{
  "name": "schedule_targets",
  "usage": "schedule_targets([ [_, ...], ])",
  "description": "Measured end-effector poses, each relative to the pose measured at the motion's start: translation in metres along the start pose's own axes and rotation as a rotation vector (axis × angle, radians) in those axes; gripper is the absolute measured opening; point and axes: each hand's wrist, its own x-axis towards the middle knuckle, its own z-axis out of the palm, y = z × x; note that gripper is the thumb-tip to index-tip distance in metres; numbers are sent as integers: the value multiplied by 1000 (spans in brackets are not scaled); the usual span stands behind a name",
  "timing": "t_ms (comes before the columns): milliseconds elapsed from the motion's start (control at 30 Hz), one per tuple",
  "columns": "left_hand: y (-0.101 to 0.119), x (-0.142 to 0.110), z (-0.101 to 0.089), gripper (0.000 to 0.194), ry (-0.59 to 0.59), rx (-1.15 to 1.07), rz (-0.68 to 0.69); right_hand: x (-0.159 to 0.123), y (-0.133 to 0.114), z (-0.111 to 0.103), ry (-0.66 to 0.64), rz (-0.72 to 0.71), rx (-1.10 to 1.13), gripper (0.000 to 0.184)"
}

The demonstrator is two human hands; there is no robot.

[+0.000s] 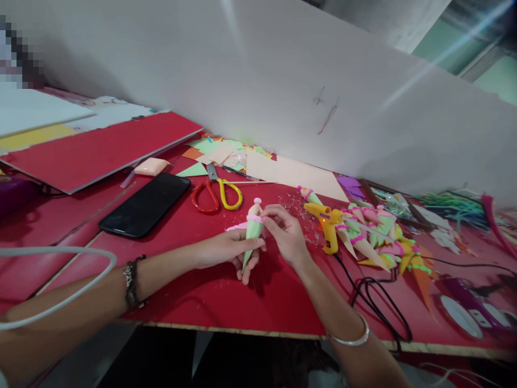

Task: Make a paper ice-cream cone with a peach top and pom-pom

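A paper ice cream cone [253,233] is held over the table, its pale green tip pointing down. Pink bumpy trim [255,217] rings its rim, with a peach top and a small pink ball [257,200] above. My left hand [234,250] is closed around the green part from the left. At the right side of the rim, the thumb and forefinger of my right hand [283,229] pinch together against the trim. More pink material [235,228] lies just behind my left hand, partly hidden.
A yellow glue gun [329,223] with black cord [363,293] lies right, beside several finished cones [375,231]. Scissors [218,194], a black phone [145,207] and a red board [109,145] are left. Paper scraps [226,151] lie along the white wall [258,81]. The table edge [242,330] is near.
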Motion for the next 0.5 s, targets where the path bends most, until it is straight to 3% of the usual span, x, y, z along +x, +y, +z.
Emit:
schedule_targets([
  [333,-2,0,1,27,68,35,-10,0,-2,3,27,-32,-32,6],
  [500,-2,1,-2,23,117,33,46,1,2,-1,50,12,39,18],
])
